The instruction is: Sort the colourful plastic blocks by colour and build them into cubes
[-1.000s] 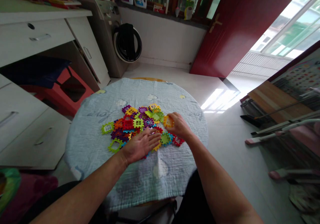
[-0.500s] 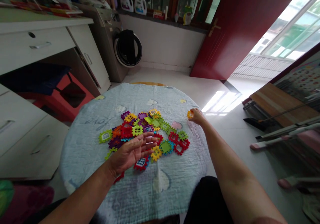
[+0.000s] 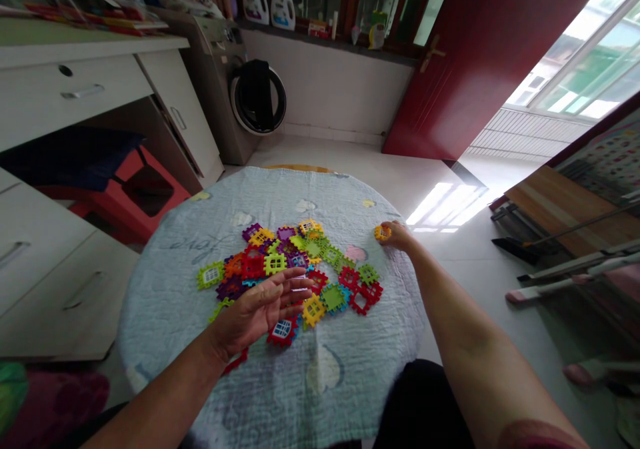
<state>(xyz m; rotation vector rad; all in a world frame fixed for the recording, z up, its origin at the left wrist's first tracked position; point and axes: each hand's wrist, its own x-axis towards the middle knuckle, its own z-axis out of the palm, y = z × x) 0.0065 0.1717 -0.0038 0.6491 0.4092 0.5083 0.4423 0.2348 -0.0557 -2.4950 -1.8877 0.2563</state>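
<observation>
A pile of colourful square plastic interlocking tiles (image 3: pixel 295 269) lies on a round table under a pale blue quilted cloth (image 3: pixel 175 302). My left hand (image 3: pixel 255 312) hovers palm up over the near side of the pile, fingers spread and holding nothing. My right hand (image 3: pixel 397 235) reaches to the table's far right edge, fingers pinched on an orange tile (image 3: pixel 382 233) that is apart from the pile. A red tile (image 3: pixel 283 330) lies just under my left fingertips.
White drawers and a cabinet (image 3: pixel 60 95) stand at the left, with a red stool (image 3: pixel 135 185) underneath. A washing machine (image 3: pixel 245 95) is behind the table, a dark red door (image 3: pixel 475 55) at the back right. A folded rack (image 3: pixel 575 249) lies on the floor at right.
My right hand carried the orange tile from the pile out to the table's right edge. My left hand lifted off the tiles and turned palm up.
</observation>
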